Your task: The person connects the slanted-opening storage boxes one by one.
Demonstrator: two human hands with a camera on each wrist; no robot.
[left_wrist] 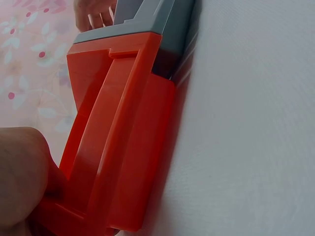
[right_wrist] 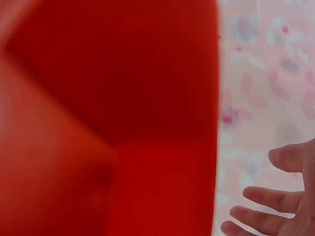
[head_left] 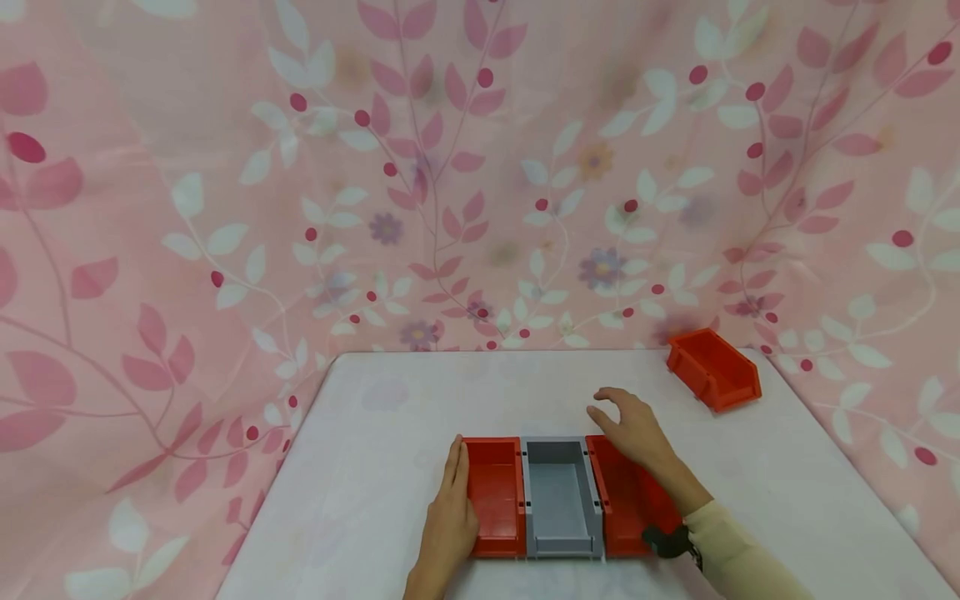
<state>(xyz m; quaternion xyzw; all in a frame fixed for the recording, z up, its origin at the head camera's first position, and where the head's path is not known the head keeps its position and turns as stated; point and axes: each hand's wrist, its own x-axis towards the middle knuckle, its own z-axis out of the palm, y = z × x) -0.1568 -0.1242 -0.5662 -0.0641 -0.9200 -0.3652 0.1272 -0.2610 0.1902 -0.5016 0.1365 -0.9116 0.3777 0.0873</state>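
Three bins stand side by side: a left red bin (head_left: 495, 498), a grey bin (head_left: 558, 496) in the middle and a right red bin (head_left: 621, 496). My left hand (head_left: 447, 517) lies along the outer left side of the left red bin, its fingers straight and touching it. In the left wrist view, the base of the thumb shows beside that red bin (left_wrist: 128, 132), which meets the grey bin (left_wrist: 170, 39). Over the back of the right red bin hovers my right hand (head_left: 637, 429), fingers spread and loosely bent, nothing between them. My right forearm hides part of that bin.
Another red bin (head_left: 712, 371) sits apart at the table's back right corner. The table (head_left: 360, 500) has a white cover. A pink floral curtain (head_left: 480, 175) hangs behind it and along the sides. A dark strap (head_left: 667, 542) is on my right wrist.
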